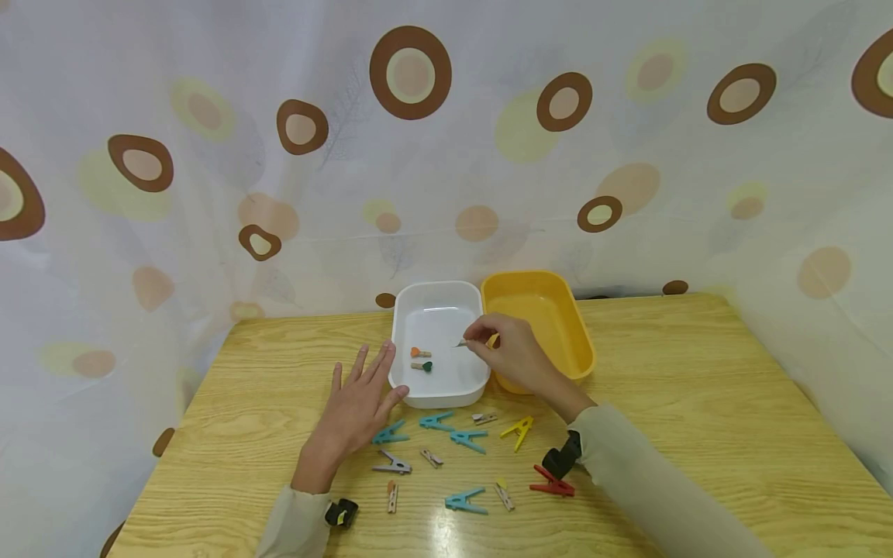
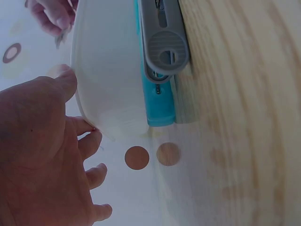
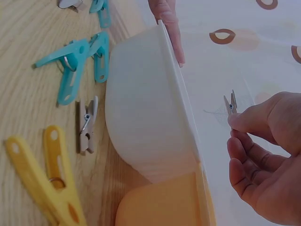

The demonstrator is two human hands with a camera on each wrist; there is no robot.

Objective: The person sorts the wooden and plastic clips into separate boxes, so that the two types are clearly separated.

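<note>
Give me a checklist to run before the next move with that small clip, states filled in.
1. Small clip pinched by the right hand: ok.
2. Clip held above the white tray: ok.
3. Left hand touching the tray's rim: ok.
4. Orange-topped clip and green-topped clip lying apart inside: ok.
5. Any decoration on the held clip identified: cannot tell, fingers cover one end.
6. Table free of loose clips: not ok; yellow and red ones, among others, lie there.
</note>
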